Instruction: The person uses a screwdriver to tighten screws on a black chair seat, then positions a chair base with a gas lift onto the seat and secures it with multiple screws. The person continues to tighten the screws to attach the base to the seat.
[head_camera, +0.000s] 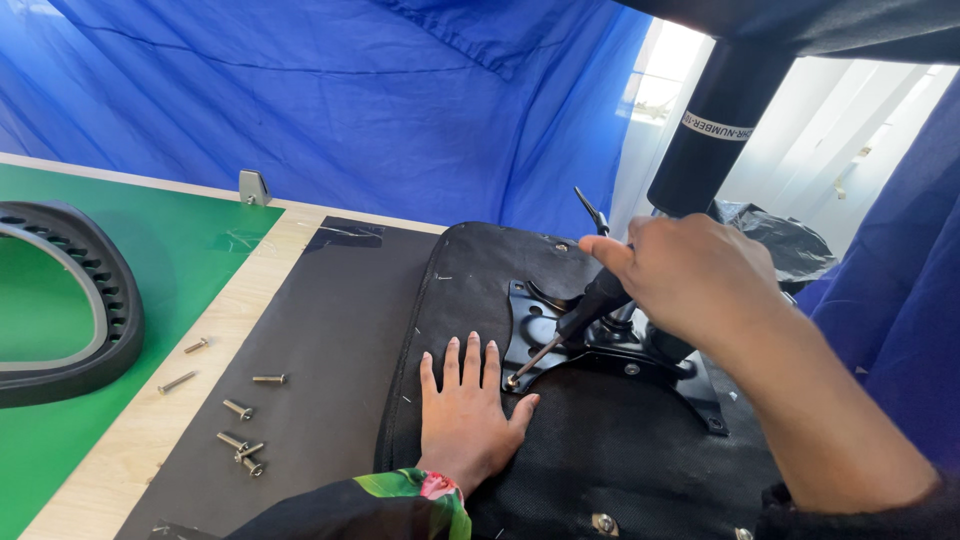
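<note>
Flat on the padded seat underside (600, 450), the left hand (465, 410) lies open, steadying it. Right hand (690, 275) grips a screwdriver (570, 325) by its handle, tip seemingly seated in a mounting plate (540, 330) screw; rigid, light tool.

Black seat cushion (600, 440), green board (170, 250), blue cloth (350, 100), floral sleeve (420, 495).

A left hand (468, 412) lies flat, fingers spread, on the black underside of an upturned chair seat (600, 450). The right hand (690, 275) grips a screwdriver (575, 325), its tip set on a bolt in the black metal plate (545, 325). Loose screws (240, 440) lie on the dark mat (330, 340) to the left
</note>
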